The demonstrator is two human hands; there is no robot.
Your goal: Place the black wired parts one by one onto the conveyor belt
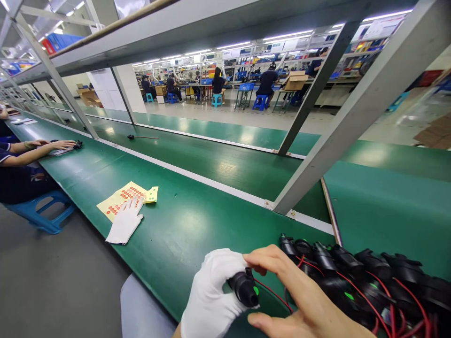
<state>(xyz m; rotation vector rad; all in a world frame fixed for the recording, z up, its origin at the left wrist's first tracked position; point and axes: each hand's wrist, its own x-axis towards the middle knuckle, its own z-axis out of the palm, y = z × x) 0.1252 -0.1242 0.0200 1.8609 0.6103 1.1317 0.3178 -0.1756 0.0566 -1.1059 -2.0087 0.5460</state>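
Observation:
My left hand [213, 295], in a white glove, is closed around a black cylindrical part [244, 287] with a stepped, nozzle-like end and a green dot sticker. A red wire [273, 292] trails from it to the right. My bare right hand [299, 295] is just right of the part, thumb and fingers spread apart. Its index fingertip is close to the top of the part; I cannot tell whether it touches. To the right lies a heap of similar black parts [377, 267] with red and black wires, some with green dots.
A white glove [126, 221] lies on a yellow sheet of red oval stickers [114, 199] on the green table [176, 230]. A slanted metal post [338, 117] rises at right under an overhead shelf. At far left a co-worker's hands [65, 145] touch a black part. A lone part [131, 137] lies on the middle strip.

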